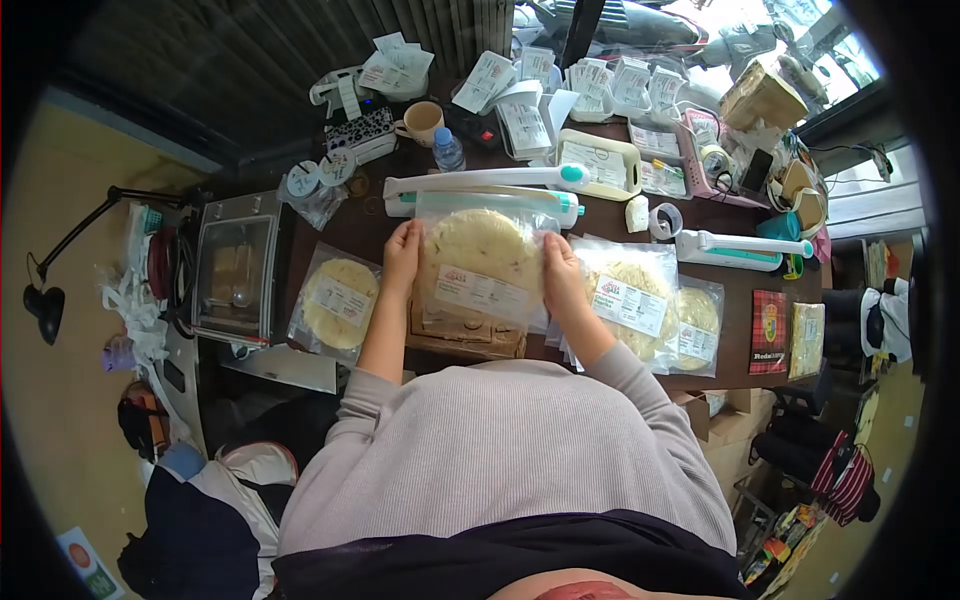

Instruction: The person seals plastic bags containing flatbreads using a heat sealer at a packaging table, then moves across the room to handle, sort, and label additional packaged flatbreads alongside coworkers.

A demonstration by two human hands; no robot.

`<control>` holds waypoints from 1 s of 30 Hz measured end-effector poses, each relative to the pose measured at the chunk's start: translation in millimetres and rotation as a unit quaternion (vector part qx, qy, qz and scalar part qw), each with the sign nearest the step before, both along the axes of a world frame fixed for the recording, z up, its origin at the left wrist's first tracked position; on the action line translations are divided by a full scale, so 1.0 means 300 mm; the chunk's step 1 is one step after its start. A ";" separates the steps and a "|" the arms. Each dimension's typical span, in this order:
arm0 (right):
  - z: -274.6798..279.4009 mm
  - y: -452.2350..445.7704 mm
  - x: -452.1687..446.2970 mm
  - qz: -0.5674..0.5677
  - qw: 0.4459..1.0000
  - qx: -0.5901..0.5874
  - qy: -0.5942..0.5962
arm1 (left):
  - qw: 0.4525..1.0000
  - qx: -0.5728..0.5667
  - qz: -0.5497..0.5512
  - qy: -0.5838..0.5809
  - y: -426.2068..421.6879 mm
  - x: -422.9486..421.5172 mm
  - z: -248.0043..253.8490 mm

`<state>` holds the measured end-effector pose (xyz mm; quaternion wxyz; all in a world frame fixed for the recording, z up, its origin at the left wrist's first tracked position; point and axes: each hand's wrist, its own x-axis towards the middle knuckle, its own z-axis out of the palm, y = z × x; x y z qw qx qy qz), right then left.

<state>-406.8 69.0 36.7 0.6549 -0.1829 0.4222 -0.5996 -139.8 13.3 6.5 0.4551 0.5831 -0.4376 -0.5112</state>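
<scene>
Between my two hands is a clear plastic bag of flatbread [480,250], round and pale, with a white and red label on its lower part. My left hand [402,258] grips the bag's left edge, and my right hand [562,272] grips its right edge. Just behind the bag lies a long white and teal bag sealer [490,182], partly covered by it. Another bagged flatbread [340,303] lies to the left. By my right hand several labelled bags of flatbread [628,300] overlap. A cardboard box [465,343] shows below the held bag.
Farther back on the dark table [745,285] are a mug [422,122], a water bottle [448,152], label stacks [590,88] and a cream tray [600,165]. A smaller sealer [740,250] is at right. A glass-doored appliance [238,268] stands left.
</scene>
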 end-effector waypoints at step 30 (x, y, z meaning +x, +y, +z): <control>0.079 -0.142 0.072 -0.032 0.672 -0.366 0.643 | 0.808 -0.268 -0.088 -0.518 0.020 -0.128 -0.005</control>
